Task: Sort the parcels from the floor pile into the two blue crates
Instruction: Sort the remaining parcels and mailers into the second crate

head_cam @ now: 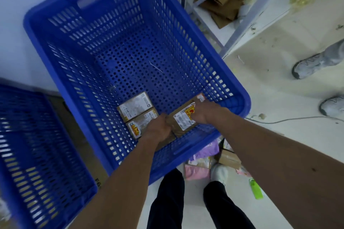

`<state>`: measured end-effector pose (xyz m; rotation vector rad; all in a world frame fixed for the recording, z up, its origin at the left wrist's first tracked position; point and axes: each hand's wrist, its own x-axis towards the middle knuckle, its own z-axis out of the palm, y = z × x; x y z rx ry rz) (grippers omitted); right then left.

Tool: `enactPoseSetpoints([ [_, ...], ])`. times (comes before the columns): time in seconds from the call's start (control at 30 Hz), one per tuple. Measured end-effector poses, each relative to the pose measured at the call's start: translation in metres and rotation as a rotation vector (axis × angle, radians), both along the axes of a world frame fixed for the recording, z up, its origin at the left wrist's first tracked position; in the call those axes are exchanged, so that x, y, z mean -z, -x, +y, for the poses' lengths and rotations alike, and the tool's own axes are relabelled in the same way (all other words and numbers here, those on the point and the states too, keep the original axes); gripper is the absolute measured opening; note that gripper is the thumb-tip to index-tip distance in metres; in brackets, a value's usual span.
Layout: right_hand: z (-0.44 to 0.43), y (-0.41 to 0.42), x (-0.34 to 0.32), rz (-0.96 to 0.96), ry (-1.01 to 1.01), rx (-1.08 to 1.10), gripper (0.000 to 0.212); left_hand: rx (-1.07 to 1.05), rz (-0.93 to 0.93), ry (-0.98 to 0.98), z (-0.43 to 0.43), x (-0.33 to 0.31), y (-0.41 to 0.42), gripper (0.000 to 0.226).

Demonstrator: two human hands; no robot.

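The cardboard parcel (183, 120) lies low in the blue crate (242, 102), and we grip its two ends with left hand (158, 128) and right hand (202, 112).

Centre crate: a large blue perforated plastic crate (111, 15) is seen in the middle.
Held parcel: a brown cardboard parcel (183, 120) with a white label and a red-and-yellow sticker is held low inside, at the near right corner.
Left hand: the left hand (158, 128) is curled round its near left end.
Right hand: the right hand (202, 113) is closed on its far right end.
Other parcels: two labelled cardboard boxes (134, 107) are laid touching, just left of the hands.
Second crate: a blue slatted plastic crate (46, 154) is placed near left.
Floor pile: pink and purple bags (202, 156) are heaped by the feet.
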<state>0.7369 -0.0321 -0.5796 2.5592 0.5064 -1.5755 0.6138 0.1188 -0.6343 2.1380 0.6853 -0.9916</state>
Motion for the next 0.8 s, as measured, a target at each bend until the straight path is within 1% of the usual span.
enactPoseSetpoints([
  [0.07,-0.007,0.004,-0.028,-0.037,-0.063,-0.021,0.058,-0.003,-0.017,-0.021,-0.004,-0.031,0.004,0.036],
  [0.23,-0.035,0.023,-0.092,-0.177,-0.191,-0.008,0.059,-0.037,-0.105,-0.127,-0.019,-0.117,0.012,0.030],
  [0.3,-0.052,0.034,-0.119,-0.225,-0.250,0.017,0.056,-0.137,-0.108,-0.142,-0.030,-0.153,0.021,0.027],
  [0.37,-0.070,0.045,-0.143,-0.275,-0.315,0.025,0.053,-0.216,-0.139,-0.164,-0.045,-0.183,0.031,0.029],
  [0.47,-0.103,0.065,-0.175,-0.312,-0.373,0.004,0.055,-0.289,-0.202,-0.221,-0.071,-0.222,0.052,0.034],
  [0.6,-0.161,0.090,-0.194,-0.329,-0.333,0.001,0.056,-0.358,-0.274,-0.276,-0.105,-0.252,0.078,0.037],
  [0.7,-0.199,0.106,-0.193,-0.323,-0.306,0.047,0.049,-0.356,-0.384,-0.319,-0.134,-0.263,0.094,0.033],
  [0.8,-0.231,0.124,-0.186,-0.329,-0.290,0.117,0.048,-0.332,-0.468,-0.341,-0.165,-0.265,0.109,0.028],
])
